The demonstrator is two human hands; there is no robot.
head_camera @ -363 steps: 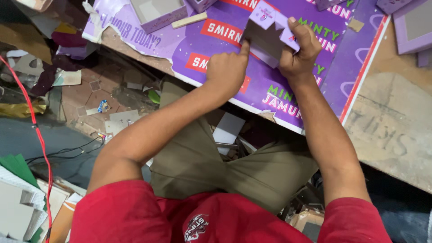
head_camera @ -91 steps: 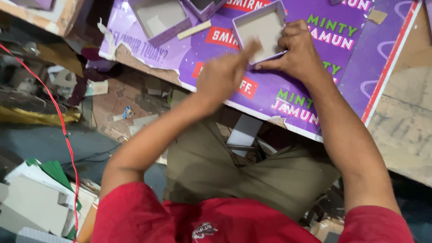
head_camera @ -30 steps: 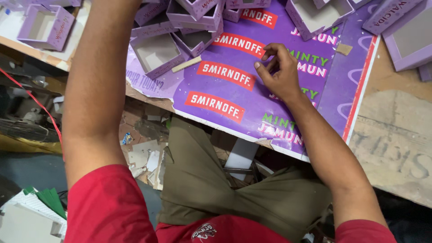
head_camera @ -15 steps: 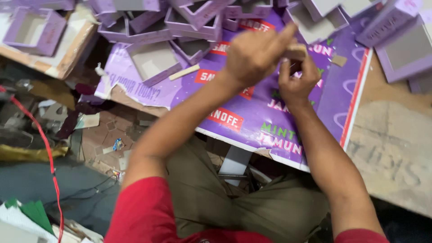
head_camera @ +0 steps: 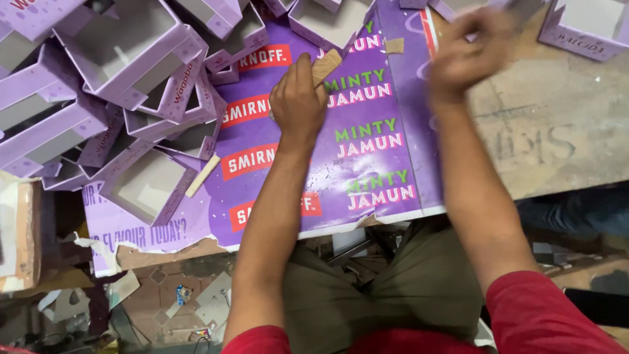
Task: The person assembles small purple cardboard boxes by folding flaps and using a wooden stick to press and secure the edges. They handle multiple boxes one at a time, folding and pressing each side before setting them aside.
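- Clenched around a flat wooden stick (head_camera: 325,66), my left hand (head_camera: 298,98) rests on the purple printed sheet (head_camera: 367,164) that covers the bench (head_camera: 557,131); the stick's pale end pokes out above my fingers, toward the far edge.
- My right hand (head_camera: 468,56) is raised over the sheet's red-edged right border and is badly blurred; I cannot tell whether its grip is closed on anything.
- A heap of open purple boxes (head_camera: 131,78) crowds the left side, some tilted against each other, and one more purple box (head_camera: 590,29) sits at the far right corner.
- A second wooden strip (head_camera: 202,176) lies just beside the nearest box in the heap.
- Risk, as I judge it: the heap leans close to my left forearm, so a careless sweep could topple boxes off the bench's near edge, where the sheet is already torn.
- The stick is held near one end only; pressing hard might let it twist in my grip.
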